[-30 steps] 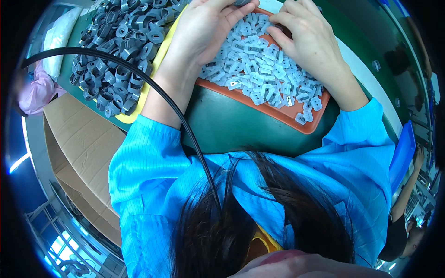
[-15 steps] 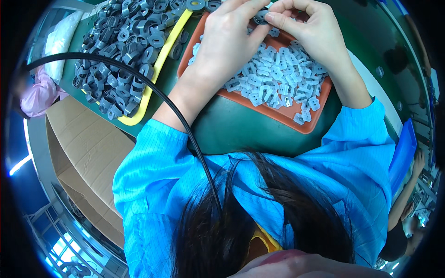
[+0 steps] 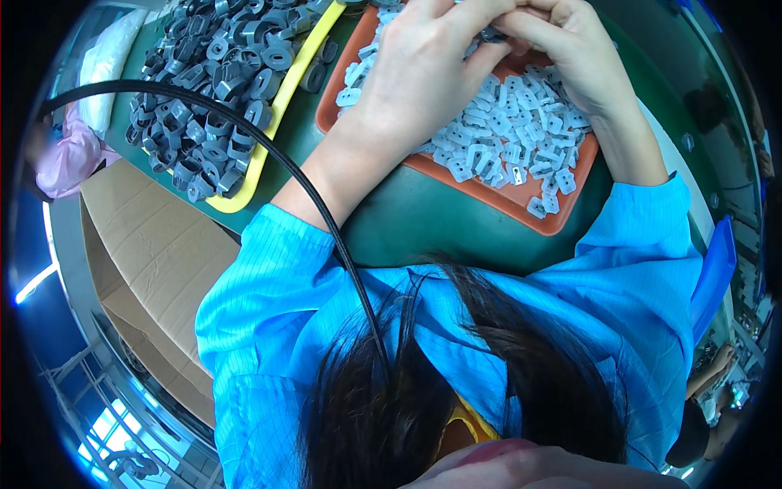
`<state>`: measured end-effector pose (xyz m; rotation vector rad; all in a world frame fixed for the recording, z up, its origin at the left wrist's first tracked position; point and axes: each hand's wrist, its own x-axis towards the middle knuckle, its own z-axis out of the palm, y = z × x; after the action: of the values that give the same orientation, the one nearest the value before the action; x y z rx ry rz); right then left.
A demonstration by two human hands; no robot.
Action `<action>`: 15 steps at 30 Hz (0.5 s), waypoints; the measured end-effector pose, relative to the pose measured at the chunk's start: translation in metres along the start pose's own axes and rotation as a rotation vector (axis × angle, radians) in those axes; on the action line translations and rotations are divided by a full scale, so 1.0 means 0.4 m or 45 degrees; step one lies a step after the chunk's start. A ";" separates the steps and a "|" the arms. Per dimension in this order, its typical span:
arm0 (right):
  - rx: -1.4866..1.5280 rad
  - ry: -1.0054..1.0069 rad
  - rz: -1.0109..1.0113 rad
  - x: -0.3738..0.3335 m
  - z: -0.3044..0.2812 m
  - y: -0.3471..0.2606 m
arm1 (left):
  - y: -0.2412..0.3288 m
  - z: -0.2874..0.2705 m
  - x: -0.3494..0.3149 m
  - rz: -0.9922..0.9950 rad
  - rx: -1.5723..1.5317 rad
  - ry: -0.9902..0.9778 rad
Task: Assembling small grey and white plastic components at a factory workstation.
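Over the far edge of an orange tray (image 3: pixel 521 213), my two hands meet at a small dark grey plastic part (image 3: pixel 491 35). My left hand (image 3: pixel 428 69) pinches it between thumb and fingers. My right hand (image 3: pixel 574 53) is closed against the same part from the right, its thumb pressing toward it; the fingertips are partly hidden. Whether a second piece is between the fingers cannot be seen. Beneath my hands, many small translucent white plastic pieces (image 3: pixel 493 134) lie heaped in the tray.
To the left, a yellow-rimmed tray (image 3: pixel 262 159) holds a pile of grey oval plastic parts (image 3: pixel 216 90) on the green table (image 3: pixel 440 224). An open cardboard box (image 3: pixel 155 253) stands at the lower left. A black cable (image 3: pixel 285 163) crosses the view. A blue bin (image 3: pixel 717 273) is at right.
Both hands have shifted slightly right in the view, still together at the grey part, which is now more covered by fingers. The trays' contents look the same.
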<state>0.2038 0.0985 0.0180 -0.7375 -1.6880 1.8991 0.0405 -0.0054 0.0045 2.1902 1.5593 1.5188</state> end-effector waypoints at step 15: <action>-0.307 -0.326 0.015 -0.008 -0.036 -0.007 | -0.030 -0.062 0.018 0.071 -0.275 -0.386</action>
<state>0.2162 0.1071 0.0198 -0.6132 -2.1021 1.8831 0.0142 -0.0057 0.0156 2.2267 1.1952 1.2288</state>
